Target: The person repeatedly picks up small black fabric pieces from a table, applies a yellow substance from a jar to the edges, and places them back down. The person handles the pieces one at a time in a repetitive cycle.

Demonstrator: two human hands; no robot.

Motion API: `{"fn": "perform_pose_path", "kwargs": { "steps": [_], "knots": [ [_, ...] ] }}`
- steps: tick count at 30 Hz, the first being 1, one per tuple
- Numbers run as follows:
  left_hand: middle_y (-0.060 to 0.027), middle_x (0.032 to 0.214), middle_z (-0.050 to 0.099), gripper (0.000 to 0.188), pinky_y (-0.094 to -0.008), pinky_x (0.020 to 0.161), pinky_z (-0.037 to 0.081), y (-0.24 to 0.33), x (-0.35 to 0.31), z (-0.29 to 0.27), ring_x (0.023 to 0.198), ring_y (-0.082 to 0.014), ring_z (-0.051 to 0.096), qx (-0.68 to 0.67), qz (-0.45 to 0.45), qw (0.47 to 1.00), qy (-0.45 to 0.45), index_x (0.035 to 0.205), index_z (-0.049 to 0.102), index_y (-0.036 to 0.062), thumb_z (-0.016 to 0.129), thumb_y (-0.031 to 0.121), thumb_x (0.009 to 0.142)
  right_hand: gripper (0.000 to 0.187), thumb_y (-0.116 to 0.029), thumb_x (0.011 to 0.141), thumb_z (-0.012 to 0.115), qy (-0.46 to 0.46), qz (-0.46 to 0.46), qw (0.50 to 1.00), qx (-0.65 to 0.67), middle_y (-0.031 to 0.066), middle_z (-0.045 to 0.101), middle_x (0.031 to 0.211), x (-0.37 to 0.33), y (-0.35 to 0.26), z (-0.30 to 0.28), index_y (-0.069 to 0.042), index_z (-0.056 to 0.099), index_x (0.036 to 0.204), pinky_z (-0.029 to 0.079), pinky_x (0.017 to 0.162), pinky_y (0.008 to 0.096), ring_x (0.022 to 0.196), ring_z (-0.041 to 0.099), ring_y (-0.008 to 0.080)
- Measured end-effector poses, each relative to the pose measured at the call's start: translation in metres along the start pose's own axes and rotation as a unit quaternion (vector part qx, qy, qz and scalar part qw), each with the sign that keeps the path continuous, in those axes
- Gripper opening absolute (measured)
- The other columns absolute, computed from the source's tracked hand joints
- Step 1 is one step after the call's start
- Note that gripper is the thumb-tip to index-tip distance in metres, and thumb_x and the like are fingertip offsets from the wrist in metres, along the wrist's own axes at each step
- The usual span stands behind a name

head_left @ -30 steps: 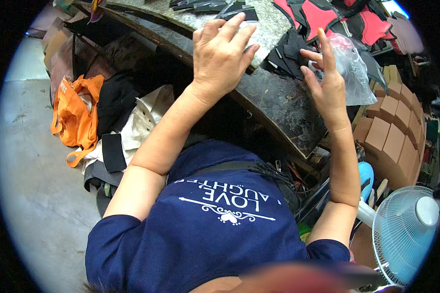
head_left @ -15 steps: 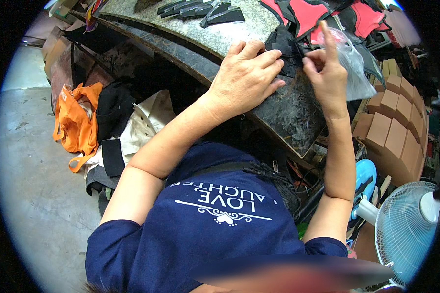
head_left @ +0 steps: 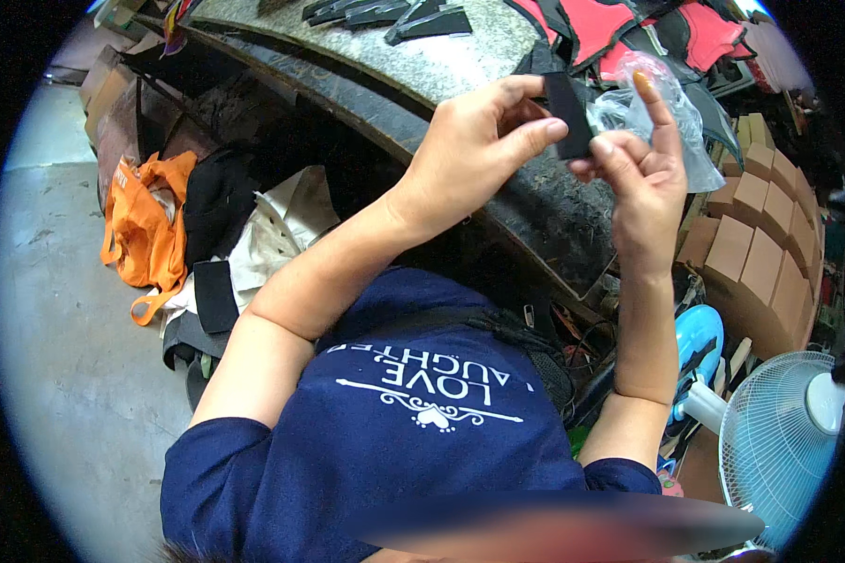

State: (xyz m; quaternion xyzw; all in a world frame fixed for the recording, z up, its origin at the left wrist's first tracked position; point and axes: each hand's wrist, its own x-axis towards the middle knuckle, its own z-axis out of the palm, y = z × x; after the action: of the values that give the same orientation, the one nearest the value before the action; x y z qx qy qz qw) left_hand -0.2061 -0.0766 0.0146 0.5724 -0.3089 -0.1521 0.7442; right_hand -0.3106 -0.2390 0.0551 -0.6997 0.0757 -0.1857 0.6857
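Observation:
A small flat black rectangular piece (head_left: pixel 565 113), apparently fabric, is raised above the corner of the worktable. My left hand (head_left: pixel 465 155) grips its left edge, thumb in front and the other fingers partly hidden behind. At the lower right corner, my right hand (head_left: pixel 646 183) pinches the same piece between thumb and bent fingers. My right index finger points up, its tip coloured yellowish brown. Close behind the right hand lies a crumpled clear plastic bag (head_left: pixel 697 159). More dark material (head_left: pixel 533 58) shows on the table just beyond the held piece.
Several black strips (head_left: pixel 429 25) lie on the pale tabletop (head_left: pixel 366 58). Red-pink and black cut pieces (head_left: pixel 596 36) are heaped at the far right. Brown boxes (head_left: pixel 765 263) and a fan (head_left: pixel 779 450) stand to the right; an orange cloth bag (head_left: pixel 150 230) hangs at left.
The black piece has come up off the dark material on the table into both hands. My left hand has turned from lying palm-down to gripping it; my right hand has shifted slightly lower.

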Motion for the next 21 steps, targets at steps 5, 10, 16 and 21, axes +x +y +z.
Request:
{"fn": "perform_pose_path", "kwargs": {
  "steps": [5, 10, 16, 21],
  "knots": [
    [-0.0032, 0.079, 0.068, 0.017, -0.0210, 0.057, 0.055, 0.004, 0.008, -0.021, 0.067, -0.0082, 0.066, -0.125, -0.164, 0.976, -0.066, 0.103, 0.065, -0.0016, 0.071, 0.013, 0.096, 0.052, -0.004, 0.100, 0.063, -0.059, -0.044, 0.985, -0.155, 0.0050, 0.072, 0.097, -0.005, -0.003, 0.008, -0.003, 0.049, 0.150, 0.054, 0.077, 0.0243, 0.082, 0.066, 0.0092],
    [-0.0041, 0.084, 0.070, 0.026, -0.0206, 0.058, 0.057, 0.009, 0.003, -0.029, 0.066, -0.0089, 0.068, -0.153, -0.217, 0.958, -0.113, 0.112, 0.061, 0.0010, 0.074, 0.016, 0.095, 0.036, 0.000, 0.102, 0.058, -0.102, -0.108, 0.959, -0.242, 0.0052, 0.069, 0.108, 0.004, 0.004, -0.001, -0.004, 0.065, 0.137, 0.049, 0.075, 0.0229, 0.082, 0.059, 0.0081],
    [-0.0041, 0.084, 0.069, 0.027, -0.0209, 0.059, 0.060, 0.015, 0.002, -0.030, 0.067, -0.0097, 0.070, -0.184, -0.230, 0.947, -0.126, 0.113, 0.062, -0.0009, 0.073, 0.017, 0.096, 0.036, 0.004, 0.094, 0.065, -0.066, -0.188, 0.914, -0.354, 0.0086, 0.069, 0.104, 0.004, 0.006, -0.001, -0.012, 0.075, 0.124, 0.054, 0.076, 0.0281, 0.087, 0.067, 0.0169],
    [-0.0049, 0.087, 0.070, 0.028, -0.0231, 0.061, 0.062, 0.019, 0.001, -0.029, 0.067, -0.0102, 0.070, -0.198, -0.231, 0.940, -0.153, 0.115, 0.062, -0.0010, 0.072, 0.017, 0.096, 0.036, 0.006, 0.092, 0.065, -0.067, -0.207, 0.911, -0.349, 0.0088, 0.070, 0.107, 0.005, 0.006, 0.001, -0.012, 0.077, 0.121, 0.054, 0.080, 0.0290, 0.092, 0.068, 0.0192]
  ]
}}
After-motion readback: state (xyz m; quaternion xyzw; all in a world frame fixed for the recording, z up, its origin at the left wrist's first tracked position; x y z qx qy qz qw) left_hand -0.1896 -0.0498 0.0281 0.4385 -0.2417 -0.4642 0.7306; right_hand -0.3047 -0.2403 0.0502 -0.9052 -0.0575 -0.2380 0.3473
